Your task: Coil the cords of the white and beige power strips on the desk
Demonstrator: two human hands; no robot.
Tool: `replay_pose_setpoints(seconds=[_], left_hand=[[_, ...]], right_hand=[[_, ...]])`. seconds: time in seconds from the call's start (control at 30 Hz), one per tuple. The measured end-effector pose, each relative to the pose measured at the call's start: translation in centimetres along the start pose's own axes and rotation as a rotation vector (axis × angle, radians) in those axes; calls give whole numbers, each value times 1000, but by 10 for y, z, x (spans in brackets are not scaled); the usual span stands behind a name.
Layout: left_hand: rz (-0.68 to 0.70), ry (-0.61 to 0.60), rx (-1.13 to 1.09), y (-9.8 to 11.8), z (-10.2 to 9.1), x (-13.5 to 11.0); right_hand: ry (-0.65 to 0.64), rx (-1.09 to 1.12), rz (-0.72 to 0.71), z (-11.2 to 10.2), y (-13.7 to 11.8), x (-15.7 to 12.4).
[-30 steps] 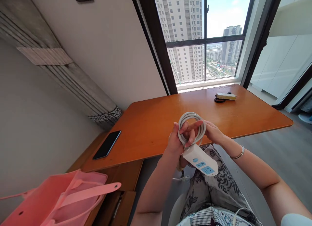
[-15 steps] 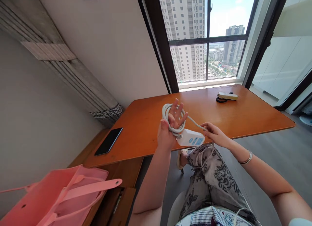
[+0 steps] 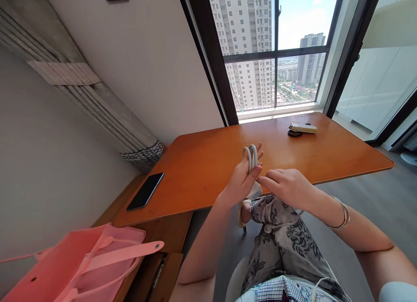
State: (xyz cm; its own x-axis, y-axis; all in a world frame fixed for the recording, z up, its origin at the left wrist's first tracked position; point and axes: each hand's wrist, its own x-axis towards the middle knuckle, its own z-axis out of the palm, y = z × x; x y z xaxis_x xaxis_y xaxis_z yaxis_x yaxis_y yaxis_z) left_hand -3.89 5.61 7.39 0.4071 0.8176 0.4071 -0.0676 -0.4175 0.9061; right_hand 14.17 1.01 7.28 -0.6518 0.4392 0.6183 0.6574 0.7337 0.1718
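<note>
Gripping the coiled white cable [image 3: 250, 159], the left hand [image 3: 241, 180] is raised in front of the table, its thumb bent toward the loops and its other fingertips showing beyond them. Beside it, the right hand [image 3: 288, 187] is turned back-up, fingers curled and their tips next to the left thumb; whether they pinch anything I cannot tell, since the hand's own back is in the way. Just under the left hand is one white power strip [image 3: 255, 192] — mostly hidden by the hands — and one plug [image 3: 269, 228] hangs lower, over the floral trousers [image 3: 291, 243]. Metal bangles [image 3: 344, 215] circle the right wrist, too close together to count. The left forearm slants up and inward; the right comes in from the side.

Farther out, the orange-brown table [image 3: 198, 163] bears two separate items, both well apart from the hands: one black smartphone [image 3: 145, 191] at the left, one pale yellow bar [image 3: 304, 128] with a black cord [image 3: 295, 133] at the far right. One pink bag [image 3: 42, 267] stands at the near left.
</note>
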Motion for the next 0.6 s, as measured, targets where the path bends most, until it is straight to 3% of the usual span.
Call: replay_pose_setpoints(seconds=[0.2,0.4,0.6], left_hand=[[-96,-117,-48,14,7,-5],[-342,-514,-160,24,7,-13],[-453,-773,-307,19,3,-11]], right_hand=[[22,58,1,-27,3,8],[65,166,64,-33,24,9],[58,354,-61,-16,38,9]])
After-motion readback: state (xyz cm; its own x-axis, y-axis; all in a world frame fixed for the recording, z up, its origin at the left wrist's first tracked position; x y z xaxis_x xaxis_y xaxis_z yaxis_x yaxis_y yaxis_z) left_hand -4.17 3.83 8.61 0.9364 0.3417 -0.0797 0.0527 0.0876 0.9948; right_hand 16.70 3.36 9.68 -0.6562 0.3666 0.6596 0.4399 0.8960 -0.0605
